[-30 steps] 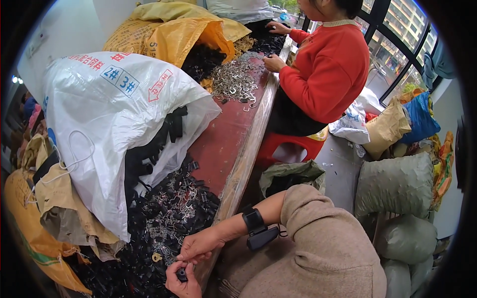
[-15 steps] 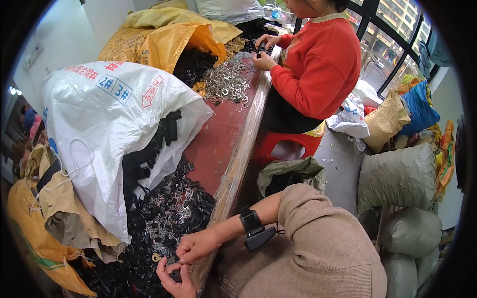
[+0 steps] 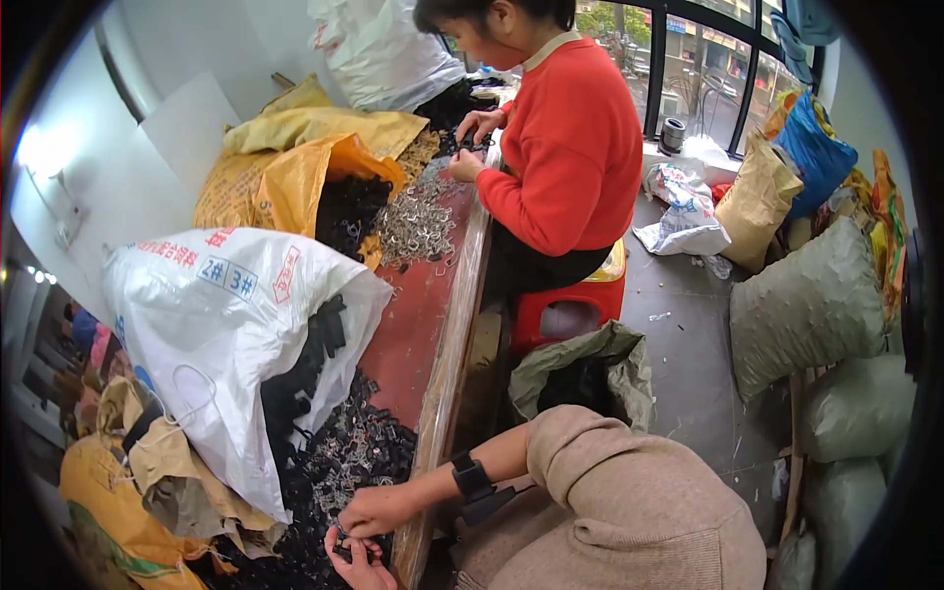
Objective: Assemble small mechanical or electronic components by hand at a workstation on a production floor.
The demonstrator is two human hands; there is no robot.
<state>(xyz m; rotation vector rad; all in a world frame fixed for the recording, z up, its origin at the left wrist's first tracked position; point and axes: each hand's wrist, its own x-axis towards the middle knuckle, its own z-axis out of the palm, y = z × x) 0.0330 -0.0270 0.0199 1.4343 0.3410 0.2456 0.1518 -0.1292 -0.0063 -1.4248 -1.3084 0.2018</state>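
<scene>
Low in the picture, my two hands come together over a heap of black parts and small metal clips [image 3: 359,447]. My left hand [image 3: 359,568] is closed, its fingers pinching a small black plastic part [image 3: 342,542]. Directly above it, my right hand [image 3: 379,510] is closed too, fingertips pressed together against that same part. Whatever else the right fingertips pinch is too small to make out. A white woven sack [image 3: 211,315] lies beside the heap, with black pieces [image 3: 313,344] spilling from its mouth.
A red-topped table [image 3: 405,369] with a wooden edge [image 3: 450,393] runs away from me. Farther along it, a co-worker in a red top [image 3: 575,147] handles dark pieces beside metal clips [image 3: 418,221]. An open green sack [image 3: 629,379] stands on the floor; stuffed sacks [image 3: 811,305] are at right.
The view has shifted, showing more of the co-worker and wall. My hands have drawn closer together, and the right fingers now meet the part in the left hand.
</scene>
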